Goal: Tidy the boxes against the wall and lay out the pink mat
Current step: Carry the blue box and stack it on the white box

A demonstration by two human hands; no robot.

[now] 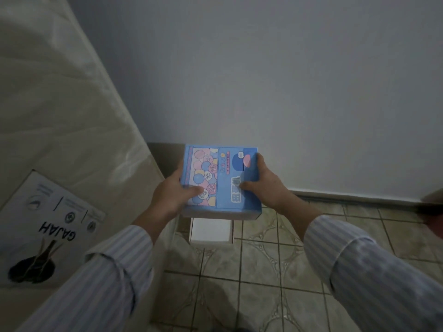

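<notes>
A blue box [223,171] printed with pink, blue and yellow numbered balls is held flat in front of me, close to the wall. My left hand [171,195] grips its left edge with the thumb on top. My right hand [262,183] grips its right edge, thumb on the lid. Directly below it a white box [212,230] rests on the tiled floor by the wall; the blue box hides most of it. I cannot tell whether the two boxes touch. No pink mat is in view.
A plastic-wrapped mattress [67,111] with a white "GAJAH" label [48,226] leans on the left. The pale wall [287,80] and its skirting [347,195] run behind. Patterned floor tiles [275,271] spread right. A dark object [431,207] sits at the right edge.
</notes>
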